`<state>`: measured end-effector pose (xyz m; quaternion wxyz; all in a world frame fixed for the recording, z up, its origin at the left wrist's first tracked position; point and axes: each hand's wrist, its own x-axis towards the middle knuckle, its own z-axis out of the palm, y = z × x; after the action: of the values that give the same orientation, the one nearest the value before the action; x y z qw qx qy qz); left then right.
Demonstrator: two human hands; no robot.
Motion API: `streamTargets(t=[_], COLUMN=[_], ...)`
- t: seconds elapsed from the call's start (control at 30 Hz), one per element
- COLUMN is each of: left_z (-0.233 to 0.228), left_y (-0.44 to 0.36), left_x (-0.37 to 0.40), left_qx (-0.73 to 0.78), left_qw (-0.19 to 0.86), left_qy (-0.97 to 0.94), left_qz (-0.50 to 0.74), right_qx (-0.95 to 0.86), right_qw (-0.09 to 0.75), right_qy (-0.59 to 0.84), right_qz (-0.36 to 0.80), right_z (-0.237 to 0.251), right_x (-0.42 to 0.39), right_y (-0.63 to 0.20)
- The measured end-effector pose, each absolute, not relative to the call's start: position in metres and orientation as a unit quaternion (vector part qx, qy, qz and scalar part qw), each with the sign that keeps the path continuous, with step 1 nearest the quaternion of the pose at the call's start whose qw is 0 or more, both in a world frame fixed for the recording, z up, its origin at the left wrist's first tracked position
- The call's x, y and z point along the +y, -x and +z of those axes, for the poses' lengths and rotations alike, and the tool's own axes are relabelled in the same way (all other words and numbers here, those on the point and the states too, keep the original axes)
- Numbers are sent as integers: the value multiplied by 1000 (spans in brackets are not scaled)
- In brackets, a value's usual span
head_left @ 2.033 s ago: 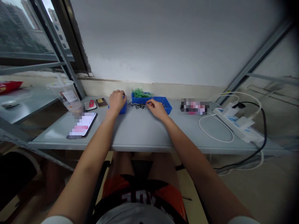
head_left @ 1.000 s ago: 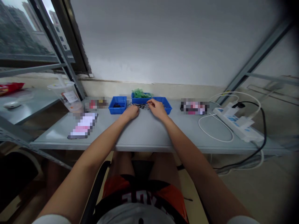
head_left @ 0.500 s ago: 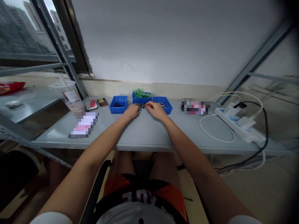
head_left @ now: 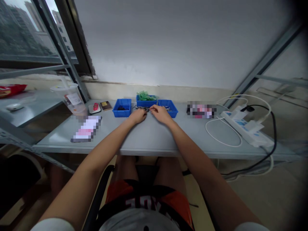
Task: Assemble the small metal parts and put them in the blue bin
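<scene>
On the grey table (head_left: pixel 149 136), a small pile of thin metal pieces (head_left: pixel 141 107) lies between the blue bins. My left hand (head_left: pixel 139 116) rests at the near side of this pile, its fingers curled inward; what they hold is too small to name. Close beside it, my right hand (head_left: pixel 160 114) has thumb and fingertips pinched together over the pile's right end. Dark small parts fill the bottom of the left blue bin (head_left: pixel 122 114). Green plastic pieces (head_left: pixel 145 95) heap up in the back blue bin (head_left: pixel 146 103). Thin shiny pieces lie in the right blue bin (head_left: pixel 173 113), partly behind my right hand.
To the left stand a plastic drink cup (head_left: pixel 75 101), a blurred-out phone (head_left: pixel 86 129), a white dish (head_left: pixel 94 109) with a red item, and a small dark box (head_left: pixel 106 105). On the right are another blurred-out object (head_left: pixel 201 110) and a power strip (head_left: pixel 250 131) with cables.
My left hand has shifted slightly right, closer to my right hand. The right hand stays almost in place, still pinched.
</scene>
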<state>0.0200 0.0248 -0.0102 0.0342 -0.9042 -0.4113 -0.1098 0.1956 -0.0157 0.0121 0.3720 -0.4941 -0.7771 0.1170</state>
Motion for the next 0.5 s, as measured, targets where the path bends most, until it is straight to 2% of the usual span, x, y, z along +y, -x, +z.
streamTargets(t=[0.37,0.5], left_z=[-8,-4], left_y=[-22,-23], left_x=[20,17], left_qx=[-481,-434], left_qw=[-14,-24], left_qy=[858,867], left_qz=[-181,-244], right_qx=[-779,-769], right_qw=[368,381], right_qy=[491,497], right_qz=[129,129], right_z=[10,7], right_x=[-14,-10], right_y=[-196,-198])
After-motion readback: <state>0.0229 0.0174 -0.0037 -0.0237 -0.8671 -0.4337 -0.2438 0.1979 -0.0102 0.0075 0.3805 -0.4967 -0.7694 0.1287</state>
